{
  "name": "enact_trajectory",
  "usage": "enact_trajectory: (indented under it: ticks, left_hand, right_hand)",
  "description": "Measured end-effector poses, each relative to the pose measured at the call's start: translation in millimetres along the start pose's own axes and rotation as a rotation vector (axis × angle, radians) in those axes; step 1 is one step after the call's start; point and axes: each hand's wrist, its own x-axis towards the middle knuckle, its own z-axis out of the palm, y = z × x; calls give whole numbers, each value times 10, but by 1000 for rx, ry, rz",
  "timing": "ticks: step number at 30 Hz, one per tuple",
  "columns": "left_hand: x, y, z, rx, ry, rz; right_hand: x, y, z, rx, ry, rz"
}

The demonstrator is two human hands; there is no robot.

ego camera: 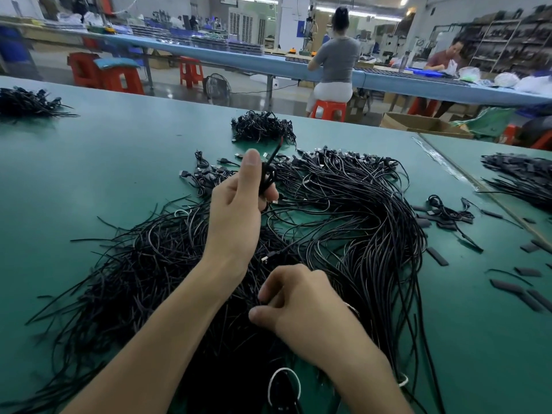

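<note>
1. Green table fills the front of this big work room. Far behind it, people sit on red stools at a long blue bench.
2. A big pile of black cables lies spread on the table right in front of me.
3. My left hand is up above the pile. Its fingers are curled round a small coiled cable, and my thumb sticks up beside it.
4. My right hand is low and close to me, down on the pile. Its fingers are curled, and my thumb and first finger pinch a strand there.
5. I think these cables are light and soft. They bend easily and want to spring open, so a coil needs a snug hold across its middle.
6. They look thin and smooth, so one could slip out. They tangle too, so I should pull a strand slowly, holding it near its plug end.
7. A small heap of coiled cables sits farther back. Short black strips lie off to my right.
</note>
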Motion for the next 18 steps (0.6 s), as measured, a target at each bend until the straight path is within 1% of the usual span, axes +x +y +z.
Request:
enact_trajectory:
  ticks: [4, 8, 9, 10, 12, 13, 15, 17, 18]
  left_hand:
    - [-3, 11, 8, 8, -5, 12]
    - [-5, 17, 0, -1, -23, 35]
    - [-11, 15, -1, -3, -32, 32]
    - [-18, 9, 1, -12, -42, 27]
    - [-43, 4, 8, -48, -78, 5]
    - [-61, 11, 15, -64, -122, -8]
    - [-92, 6, 34, -30, -254, -15]
    - [-127, 19, 61, 22, -389, -17]
    - [-137, 20, 72, 12, -435, -17]
  right_hand:
    - [22, 46, -6, -8, 62, -33]
    - [-26, 173, -270, -12, 88, -52]
    - [-42, 200, -349, 18, 129, -70]
    - [-49, 221, -421, 59, 205, -99]
    - [-45, 241, -508, 135, 419, -182]
    - [-37, 234, -521, 180, 506, -225]
    - [-25, 191, -511, 287, 600, -311]
    - [-31, 141, -496, 356, 638, -397]
    - [-44, 119, -494, 369, 631, -436]
